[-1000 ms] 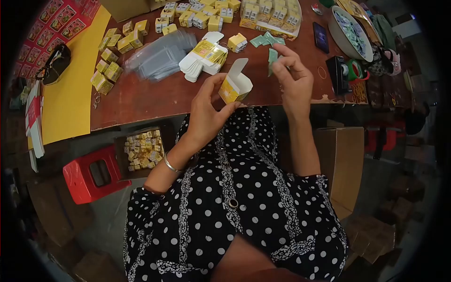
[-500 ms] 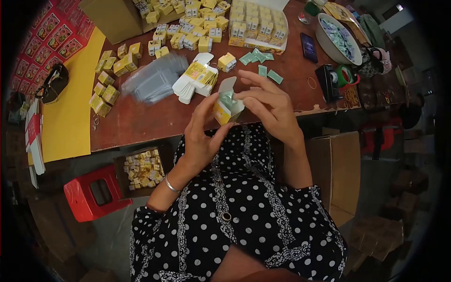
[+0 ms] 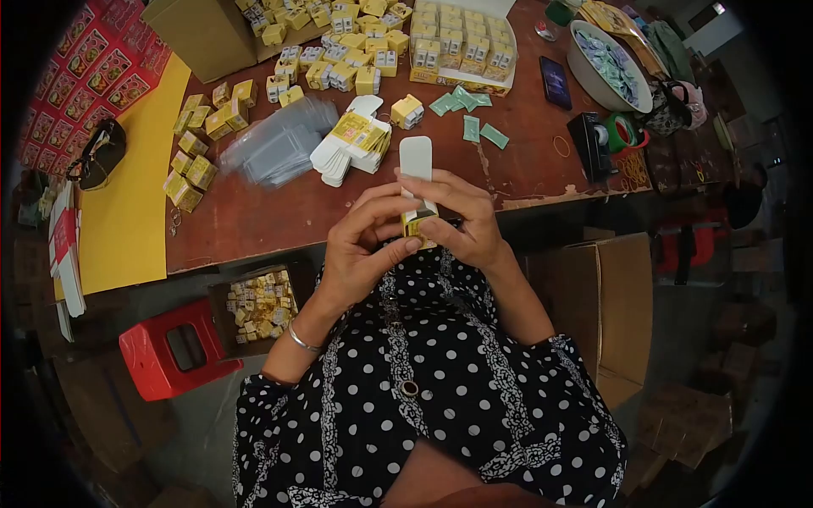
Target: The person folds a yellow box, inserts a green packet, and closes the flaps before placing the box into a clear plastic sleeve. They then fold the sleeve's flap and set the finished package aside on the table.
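Between my two hands, just off the table's front edge, a small yellow and white box (image 3: 417, 222) is held with its long white flap standing up. My left hand (image 3: 366, 241) grips its left side, thumb in front. On its right side, my right hand (image 3: 461, 218) has its fingers at the base of the flap and its thumb on the front. The box's inside is hidden by my fingers. Flat yellow and white cartons (image 3: 351, 142) lie stacked beyond my hands, beside clear plastic sheets (image 3: 275, 144). A closed yellow box (image 3: 407, 111) and green packets (image 3: 494, 135) lie further back.
Many small yellow boxes (image 3: 343, 63) cover the back of the red table (image 3: 246, 229), beside a display tray (image 3: 464, 83). At right are a phone (image 3: 555, 83), a bowl of packets (image 3: 579, 71) and a tape dispenser (image 3: 590, 148). Below stand a red stool (image 3: 140, 360) and cartons (image 3: 625, 313).
The held box has turned upright and come slightly nearer my body. My right hand has moved in from the side and closed on it. The green packet in its opening no longer shows.
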{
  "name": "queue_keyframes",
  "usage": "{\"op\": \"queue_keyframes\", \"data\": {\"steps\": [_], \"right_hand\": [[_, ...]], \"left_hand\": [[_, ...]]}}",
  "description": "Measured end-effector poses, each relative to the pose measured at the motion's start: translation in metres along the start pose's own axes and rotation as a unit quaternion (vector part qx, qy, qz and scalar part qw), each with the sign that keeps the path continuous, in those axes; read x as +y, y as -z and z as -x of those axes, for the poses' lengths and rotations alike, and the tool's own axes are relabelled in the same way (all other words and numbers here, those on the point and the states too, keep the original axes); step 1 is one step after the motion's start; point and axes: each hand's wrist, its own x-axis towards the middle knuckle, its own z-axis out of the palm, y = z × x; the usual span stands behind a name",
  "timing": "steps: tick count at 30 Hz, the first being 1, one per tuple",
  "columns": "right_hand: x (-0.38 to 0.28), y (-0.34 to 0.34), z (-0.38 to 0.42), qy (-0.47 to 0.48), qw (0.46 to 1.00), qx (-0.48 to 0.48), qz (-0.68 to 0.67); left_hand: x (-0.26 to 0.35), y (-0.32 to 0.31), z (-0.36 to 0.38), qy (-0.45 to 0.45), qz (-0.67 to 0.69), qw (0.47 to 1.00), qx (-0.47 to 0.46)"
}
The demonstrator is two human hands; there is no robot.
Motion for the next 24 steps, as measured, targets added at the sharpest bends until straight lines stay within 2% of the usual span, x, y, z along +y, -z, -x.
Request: {"op": "queue_keyframes", "data": {"steps": [2,5,10,13,15,17,18,20,22,24], "right_hand": [[-0.001,0.002,-0.002,0.044,0.997,0.001,0.066],[0.000,-0.002,0.002,0.046,0.998,0.038,0.023],[0.001,-0.006,-0.003,0.065,0.996,0.049,0.045],[0.003,-0.005,-0.004,0.068,0.995,0.038,0.067],[0.006,-0.007,-0.004,0.072,0.994,0.036,0.072],[0.007,-0.011,-0.008,0.130,0.987,0.057,0.078],[0.005,-0.014,-0.007,0.129,0.987,0.055,0.077],[0.001,-0.022,-0.004,0.049,0.991,0.122,0.004],[0.004,-0.015,-0.007,0.065,0.994,0.093,0.007],[0.007,-0.014,-0.006,0.078,0.995,0.066,0.009]], "left_hand": [[0.002,0.003,0.002,0.012,-0.006,1.000,-0.008],[0.004,0.005,0.001,0.030,-0.005,0.999,-0.015],[0.006,0.009,-0.004,0.050,-0.014,0.999,-0.004],[0.005,0.010,-0.003,0.037,-0.032,0.999,0.000],[0.003,0.008,0.000,0.024,0.005,1.000,0.017],[0.001,0.007,-0.001,0.017,0.016,0.999,0.022],[0.000,0.006,-0.003,0.005,0.028,0.999,0.025],[0.003,0.005,-0.005,0.017,0.044,0.998,0.043],[0.005,0.005,-0.006,0.035,0.060,0.996,0.060],[0.006,0.006,-0.006,0.018,-0.003,0.998,0.062]]}}
